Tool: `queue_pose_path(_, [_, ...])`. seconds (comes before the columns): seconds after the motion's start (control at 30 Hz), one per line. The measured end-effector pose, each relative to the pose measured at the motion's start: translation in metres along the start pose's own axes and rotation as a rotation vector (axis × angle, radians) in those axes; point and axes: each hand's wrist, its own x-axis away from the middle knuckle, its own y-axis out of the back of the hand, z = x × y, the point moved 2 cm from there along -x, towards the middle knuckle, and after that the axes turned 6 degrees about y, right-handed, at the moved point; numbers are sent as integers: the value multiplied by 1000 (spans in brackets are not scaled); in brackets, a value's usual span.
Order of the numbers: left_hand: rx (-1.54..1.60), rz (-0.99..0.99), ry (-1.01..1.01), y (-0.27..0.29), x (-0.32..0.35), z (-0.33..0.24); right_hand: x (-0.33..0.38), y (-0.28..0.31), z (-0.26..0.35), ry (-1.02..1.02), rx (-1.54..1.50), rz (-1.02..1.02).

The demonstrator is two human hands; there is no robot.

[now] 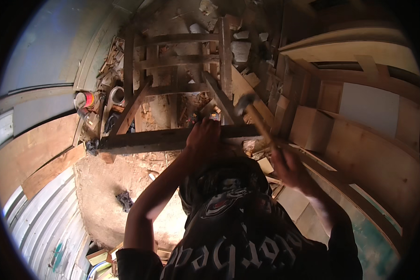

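A dark wooden beam [149, 141] lies crosswise in front of me, at the near end of a wooden frame with slanted legs and several crossbars [181, 60]. My left hand [204, 135] is closed over the middle of this beam, its fingertips at the far edge; whether anything small is pinched there is hidden. A hammer [261, 123] is in my right hand [287, 167], which is wrapped around the lower end of its wooden handle. The metal head is raised above the beam's right end, pointing up and left, apart from the wood.
Wooden panels and a cabinet-like structure [359, 135] line the right side. To the left are a paint can [85, 100], leaning boards [46, 149] and corrugated metal sheet [44, 224]. Wood scraps and rubble litter the ground around the frame. A dark crumpled piece [124, 200] lies on the floor.
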Motion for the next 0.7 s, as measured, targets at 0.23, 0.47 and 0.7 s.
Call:
queue_pose_path(0.23, [202,281,70,14,-16,0,-8,-5,-52,37,93,-53])
queue_pose_path(0.47, [116,210,57,16,-10,-2,-29,65,53,72,-327,-333])
queue_pose_path(0.7, [210,243,146,12,-2,-5,-2,21,8,-102,209,16])
